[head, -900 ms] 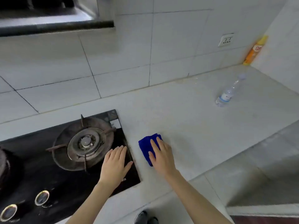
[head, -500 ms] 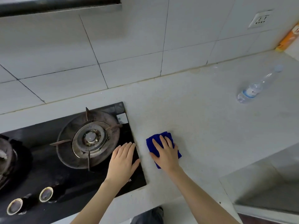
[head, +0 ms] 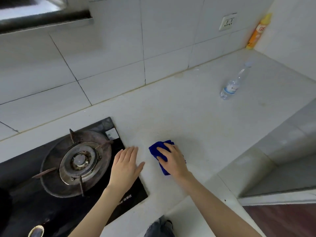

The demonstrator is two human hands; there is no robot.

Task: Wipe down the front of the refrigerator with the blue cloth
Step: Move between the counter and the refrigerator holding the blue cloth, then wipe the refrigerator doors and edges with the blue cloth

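A folded blue cloth (head: 154,149) lies on the pale counter (head: 188,117), just right of the black gas hob (head: 25,202). My right hand (head: 172,159) lies on top of it, fingers bent over the cloth and thumb at its left edge, covering most of it. My left hand (head: 125,165) rests flat and open on the hob's right edge, with its fingertips reaching onto the counter and holding nothing. The two hands are a short gap apart. No refrigerator is in view.
A burner with its pan support (head: 78,160) sits left of my left hand. A clear water bottle (head: 233,84) lies on the counter at the far right. An orange spray can (head: 257,32) stands in the corner by a wall socket (head: 227,22). A range hood (head: 42,17) hangs at upper left.
My head view has shifted a little. My left hand has slid slightly right, to the hob's edge. My right hand stays on the blue cloth at about the same spot.
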